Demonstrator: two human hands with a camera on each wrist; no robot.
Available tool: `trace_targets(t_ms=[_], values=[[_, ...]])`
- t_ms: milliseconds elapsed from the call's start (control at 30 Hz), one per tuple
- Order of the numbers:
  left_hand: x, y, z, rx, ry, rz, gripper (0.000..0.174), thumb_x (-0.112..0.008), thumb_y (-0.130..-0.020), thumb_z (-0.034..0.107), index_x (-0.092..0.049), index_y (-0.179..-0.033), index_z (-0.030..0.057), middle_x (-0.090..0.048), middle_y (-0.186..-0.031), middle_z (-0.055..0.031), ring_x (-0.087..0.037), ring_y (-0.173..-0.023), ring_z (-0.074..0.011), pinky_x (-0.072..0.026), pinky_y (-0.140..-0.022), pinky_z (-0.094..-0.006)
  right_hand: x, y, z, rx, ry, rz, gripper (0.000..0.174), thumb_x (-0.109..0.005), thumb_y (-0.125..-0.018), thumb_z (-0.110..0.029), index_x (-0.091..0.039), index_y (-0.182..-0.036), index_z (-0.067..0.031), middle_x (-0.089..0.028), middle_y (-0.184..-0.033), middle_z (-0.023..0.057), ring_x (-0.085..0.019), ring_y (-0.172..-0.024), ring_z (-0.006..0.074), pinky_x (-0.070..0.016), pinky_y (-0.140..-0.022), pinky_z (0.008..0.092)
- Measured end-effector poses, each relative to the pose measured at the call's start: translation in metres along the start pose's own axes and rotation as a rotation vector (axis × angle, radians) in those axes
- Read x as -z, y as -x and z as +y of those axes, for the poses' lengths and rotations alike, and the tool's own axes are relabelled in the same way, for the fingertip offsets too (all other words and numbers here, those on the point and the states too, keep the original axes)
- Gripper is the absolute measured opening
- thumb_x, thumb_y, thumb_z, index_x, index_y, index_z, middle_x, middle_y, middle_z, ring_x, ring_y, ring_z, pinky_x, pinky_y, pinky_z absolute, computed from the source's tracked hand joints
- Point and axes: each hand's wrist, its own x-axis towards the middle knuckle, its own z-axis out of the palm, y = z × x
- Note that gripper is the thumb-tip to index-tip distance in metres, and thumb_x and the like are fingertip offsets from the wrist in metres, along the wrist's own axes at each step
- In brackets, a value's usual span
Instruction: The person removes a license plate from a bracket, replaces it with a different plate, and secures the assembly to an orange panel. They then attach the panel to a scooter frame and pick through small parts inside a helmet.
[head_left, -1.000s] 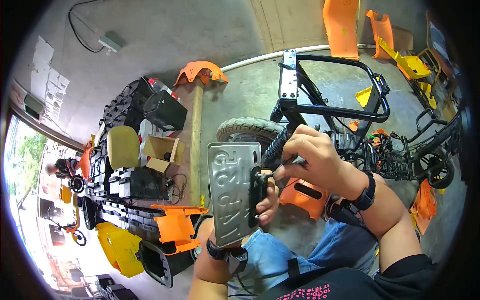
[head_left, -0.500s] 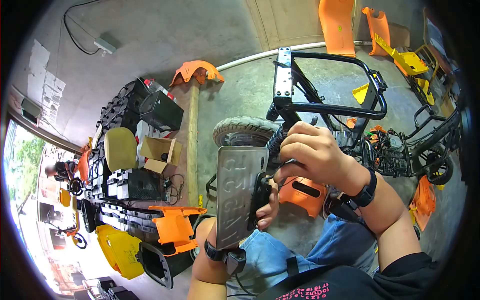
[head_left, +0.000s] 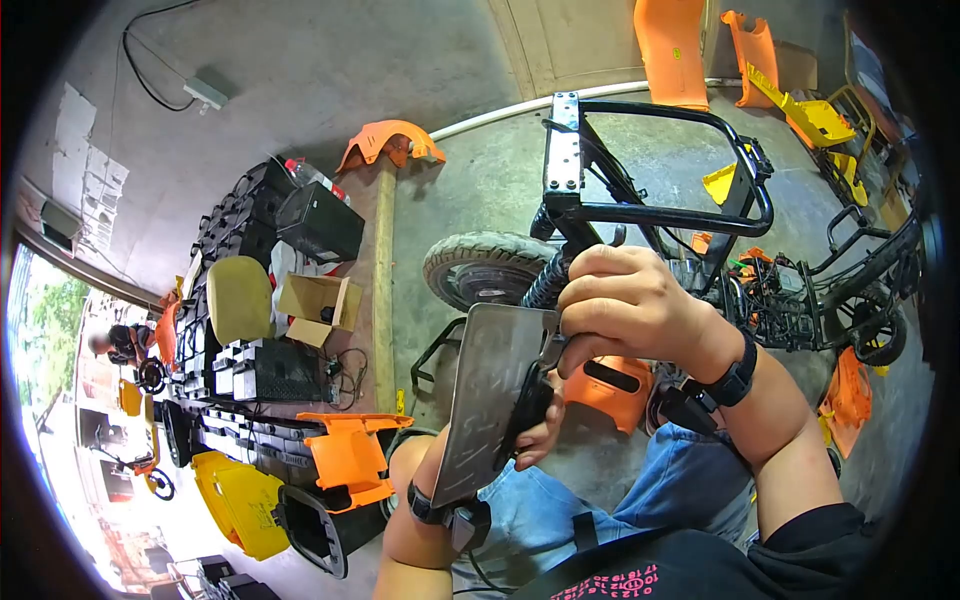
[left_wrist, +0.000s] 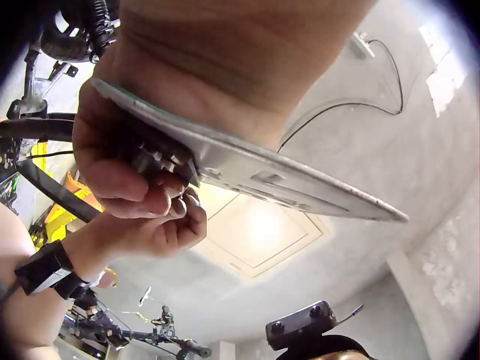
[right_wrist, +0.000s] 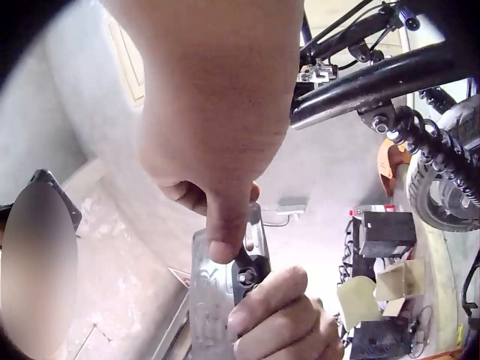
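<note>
left grip (head_left: 541, 437) holds a metal plate (head_left: 482, 395) with black bracket (head_left: 531, 402).

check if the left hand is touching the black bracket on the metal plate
Touching. The head view shows it: the left hand has its fingers curled against the edge of the black bracket, with no gap between.

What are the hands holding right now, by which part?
The left hand grips the metal plate by its black bracket. What the right hand pinches, if anything, can't be told.
</note>
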Motion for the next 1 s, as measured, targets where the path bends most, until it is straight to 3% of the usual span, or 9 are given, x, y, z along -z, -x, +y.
trace_targets(t_ms=[67, 133, 233, 433, 567, 633, 800, 867, 1000], values=[[-0.002, 0.001, -0.001, -0.003, 0.006, -0.013, 0.045, -0.054, -0.097, 0.043, -0.049, -0.113, 0.0016, -0.047, -0.079, -0.0033, -0.046, -0.063, -0.013, -0.0383, -0.052, -0.0239, -0.004, 0.001, 0.002, -0.018, -0.008, 0.012, 0.033, -0.08, -0.065, -0.03, -0.061, -0.083, -0.0093, -0.06, -0.081, 0.0008, -0.06, -0.077, 0.0216, -0.0516, -0.061, 0.0325], [-0.013, 0.001, -0.002, -0.027, 0.041, 0.257, 0.06, -0.061, -0.087, 0.052, -0.048, -0.103, -0.0042, -0.04, -0.069, -0.0041, -0.043, -0.055, -0.0157, -0.0398, -0.05, -0.0239, -0.008, 0.002, 0.003, -0.035, -0.016, 0.026, 0.033, -0.08, -0.065, -0.03, -0.061, -0.082, -0.0092, -0.061, -0.081, 0.0007, -0.06, -0.077, 0.0217, -0.0516, -0.061, 0.0324], [-0.022, -0.001, 0.001, -0.052, -0.044, 0.321, 0.058, -0.059, -0.089, 0.05, -0.047, -0.106, -0.0045, -0.039, -0.069, -0.0041, -0.042, -0.054, -0.0146, -0.0397, -0.048, -0.0239, -0.009, 0.003, 0.002, -0.083, -0.024, 0.022, 0.033, -0.08, -0.066, -0.03, -0.061, -0.081, -0.0087, -0.061, -0.08, 0.0011, -0.06, -0.077, 0.022, -0.0515, -0.063, 0.0322], [-0.025, -0.006, 0.003, -0.066, 0.076, 0.18, 0.055, -0.058, -0.089, 0.051, -0.049, -0.101, -0.0021, -0.04, -0.066, -0.0026, -0.043, -0.052, -0.0144, -0.0386, -0.045, -0.024, -0.018, 0.009, 0.002, -0.121, -0.2, 0.132, 0.033, -0.084, -0.064, -0.024, -0.06, -0.079, -0.0082, -0.061, -0.079, 0.0021, -0.058, -0.075, 0.0227, -0.0494, -0.064, 0.0334], [-0.023, -0.005, 0.002, -0.128, 0.066, 0.153, 0.057, -0.058, -0.087, 0.055, -0.05, -0.096, -0.0004, -0.04, -0.064, -0.0022, -0.045, -0.051, -0.0152, -0.0361, -0.044, -0.0246, -0.029, 0.013, -0.006, -0.328, -0.324, 0.181, 0.034, -0.086, -0.067, -0.024, -0.06, -0.081, -0.007, -0.059, -0.076, 0.0033, -0.055, -0.072, 0.0222, -0.0472, -0.064, 0.0331], [-0.013, -0.005, 0.006, -0.17, 0.108, -0.09, 0.051, -0.05, -0.094, 0.046, -0.052, -0.108, -0.0029, -0.046, -0.077, -0.0074, -0.047, -0.061, -0.0164, -0.0421, -0.05, -0.0274, -0.034, 0.014, -0.012, -0.459, -0.336, 0.203, 0.036, -0.087, -0.07, -0.026, -0.061, -0.085, -0.006, -0.057, -0.075, 0.0047, -0.054, -0.069, 0.0208, -0.046, -0.062, 0.0318], [-0.011, -0.006, 0.01, -0.136, 0.172, -0.107, 0.051, -0.05, -0.092, 0.047, -0.052, -0.1, -0.0024, -0.043, -0.072, -0.0058, -0.045, -0.058, -0.0171, -0.0403, -0.049, -0.0273, -0.044, 0.014, -0.028, -0.719, -0.376, 0.214, 0.037, -0.086, -0.072, -0.026, -0.06, -0.086, -0.0037, -0.056, -0.076, 0.0043, -0.051, -0.065, 0.0128, -0.0447, -0.058, 0.0271], [-0.011, -0.004, 0.009, -0.147, 0.131, -0.079, 0.05, -0.05, -0.091, 0.048, -0.052, -0.098, -0.0019, -0.043, -0.071, -0.0051, -0.045, -0.057, -0.0172, -0.0395, -0.049, -0.0271, -0.048, 0.014, -0.036, -0.969, -0.66, 0.225, 0.035, -0.084, -0.077, -0.024, -0.059, -0.088, -0.0022, -0.057, -0.077, 0.0019, -0.05, -0.065, 0.0077, -0.0447, -0.059, 0.0241], [-0.007, -0.004, 0.011, -0.216, 0.038, -0.044, 0.049, -0.051, -0.091, 0.047, -0.053, -0.097, -0.0015, -0.044, -0.07, -0.0036, -0.046, -0.057, -0.0173, -0.0385, -0.05, -0.0262, -0.054, 0.011, -0.047, -1.061, -0.803, 0.309, 0.032, -0.08, -0.083, -0.022, -0.058, -0.091, -0.0013, -0.057, -0.078, -0.0004, -0.049, -0.067, 0.0036, -0.0437, -0.059, 0.0215]])
